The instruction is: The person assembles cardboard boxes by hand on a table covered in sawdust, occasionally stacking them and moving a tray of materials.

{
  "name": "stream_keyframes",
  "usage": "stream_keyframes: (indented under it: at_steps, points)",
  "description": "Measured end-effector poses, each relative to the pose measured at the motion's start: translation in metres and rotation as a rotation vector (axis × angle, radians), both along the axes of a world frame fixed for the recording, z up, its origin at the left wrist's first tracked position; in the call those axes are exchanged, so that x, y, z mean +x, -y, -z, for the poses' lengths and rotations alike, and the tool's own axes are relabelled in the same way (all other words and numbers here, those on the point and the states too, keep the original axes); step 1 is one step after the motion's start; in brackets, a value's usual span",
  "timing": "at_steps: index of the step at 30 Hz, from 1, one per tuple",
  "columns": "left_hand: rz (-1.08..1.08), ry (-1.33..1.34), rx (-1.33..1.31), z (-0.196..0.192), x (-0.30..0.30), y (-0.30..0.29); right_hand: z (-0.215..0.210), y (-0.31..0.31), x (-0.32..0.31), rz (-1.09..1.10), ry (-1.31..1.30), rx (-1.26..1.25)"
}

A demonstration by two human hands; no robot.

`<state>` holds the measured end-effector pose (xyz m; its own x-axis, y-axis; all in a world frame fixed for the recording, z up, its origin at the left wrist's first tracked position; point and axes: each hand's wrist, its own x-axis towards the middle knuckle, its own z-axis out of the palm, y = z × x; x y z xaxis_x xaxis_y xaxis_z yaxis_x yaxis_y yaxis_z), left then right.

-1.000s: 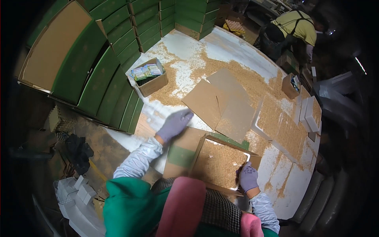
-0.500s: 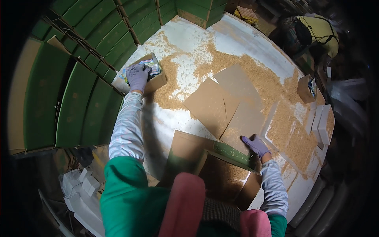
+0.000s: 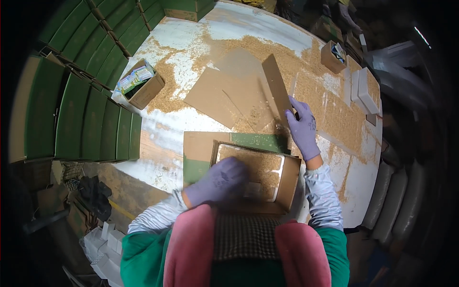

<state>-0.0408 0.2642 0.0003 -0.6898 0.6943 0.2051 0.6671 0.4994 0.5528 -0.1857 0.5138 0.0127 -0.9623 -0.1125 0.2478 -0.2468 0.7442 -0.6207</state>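
An open cardboard box (image 3: 289,185) with a layer of tan husk inside sits at the table's near edge, right in front of me. My left hand (image 3: 217,182), in a purple glove and blurred, hovers over the box's near left part with a small pale packet (image 3: 253,189) at its fingertips. My right hand (image 3: 302,128), also gloved, reaches past the box's far right corner. It grips a narrow cardboard sheet (image 3: 274,86) that stands tilted on its edge. Flat cardboard sheets (image 3: 215,98) lie beyond the box.
The white round table (image 3: 167,138) is strewn with tan husk. A small open carton of packets (image 3: 142,85) stands at its left edge. Green boxes (image 3: 81,115) are stacked along the left. Another small carton (image 3: 331,56) and white boxes (image 3: 364,88) sit far right.
My left hand has come back from the carton of packets to over the open box. My right hand has left the box's rim and raised a cardboard sheet.
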Motion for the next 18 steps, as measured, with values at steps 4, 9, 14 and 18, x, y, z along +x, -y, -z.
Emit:
stream_keyframes:
  at_steps: [4, 9, 14, 18]
  points:
    - [-0.650, -0.177, 0.488, -0.053, 0.018, 0.044, -0.041, 0.007, 0.149, -0.531, -0.089, 0.357]
    - [-0.095, -0.048, -0.289, -0.019, 0.035, -0.001, 0.045, -0.006, 0.208, -0.700, 0.117, 0.289]
    - [-0.061, -0.014, -0.537, 0.026, 0.049, -0.022, 0.043, -0.019, 0.194, -0.720, 0.602, 0.280]
    - [-0.425, -0.071, 0.042, 0.000, 0.040, 0.025, -0.031, -0.052, 0.204, -0.036, 0.478, -0.219]
